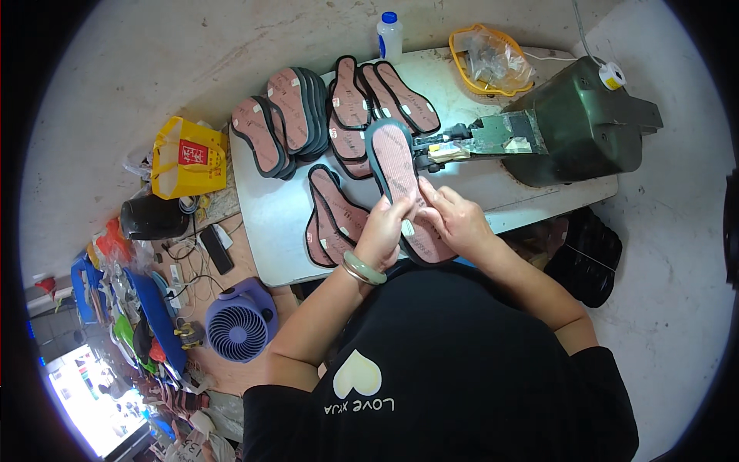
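Note:
Both of my hands hold one long pink insole with a dark rim (394, 165) over the grey worktable (265, 215). My left hand (382, 231), with a pale green bangle on the wrist, grips its near end from the left. My right hand (454, 219) pinches the same end from the right. The insole's far tip lies by the nose of the green machine (585, 123). Several more pink insoles (331, 219) lie flat just left of my left hand. Stacks of the same insoles (289, 115) stand in a fan at the back of the table.
A white bottle with a blue cap (389, 35) and a yellow basket of plastic bags (489, 58) stand at the table's far edge. A purple fan (239, 323), a yellow bag (185, 158), a black phone (216, 249) and cables crowd the low bench on the left.

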